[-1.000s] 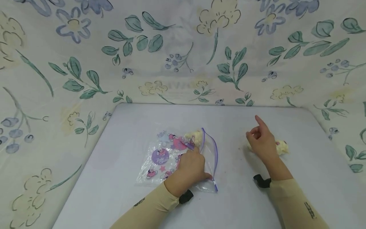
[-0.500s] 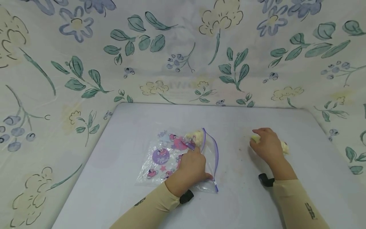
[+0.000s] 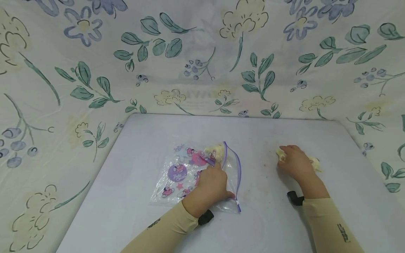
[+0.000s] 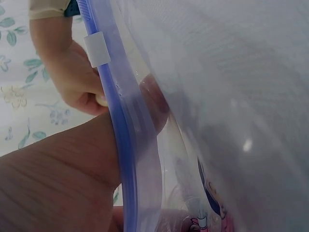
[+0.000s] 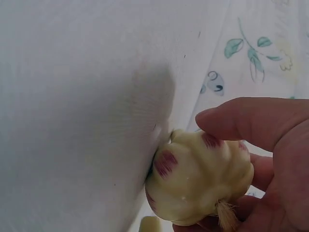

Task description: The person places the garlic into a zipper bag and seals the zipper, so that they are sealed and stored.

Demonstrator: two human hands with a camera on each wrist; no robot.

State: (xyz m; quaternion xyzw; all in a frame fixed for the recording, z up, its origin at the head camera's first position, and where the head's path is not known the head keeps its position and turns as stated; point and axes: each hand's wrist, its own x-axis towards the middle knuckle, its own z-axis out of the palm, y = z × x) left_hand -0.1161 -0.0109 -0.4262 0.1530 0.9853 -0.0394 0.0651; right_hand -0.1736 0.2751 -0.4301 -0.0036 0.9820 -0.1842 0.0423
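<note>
A clear slide-zip bag (image 3: 177, 189) with pink and purple prints lies on the white table. Inside, by its mouth, sits a pale lump with the look of a garlic bulb (image 3: 218, 150). My left hand (image 3: 207, 188) holds the bag at the mouth, thumb and forefinger spread; in the left wrist view the thumb (image 4: 154, 99) shows behind the purple zip (image 4: 123, 130). Further right, my right hand (image 3: 295, 163) grips a garlic bulb (image 5: 198, 179), cream with purple patches and a stringy tuft, thumb on one side and fingers behind. The bulb appears to touch the table.
Another pale piece (image 3: 315, 164) lies just right of my right hand, partly covered by it. Small dark specks dot the white table (image 3: 259, 225) between bag and hand. A floral cloth (image 3: 202, 52) hangs behind the table's far edge.
My right hand, earlier raised with the forefinger pointing away, has come down over the garlic bulb and closed its fingers round it. The left hand and bag have stayed put.
</note>
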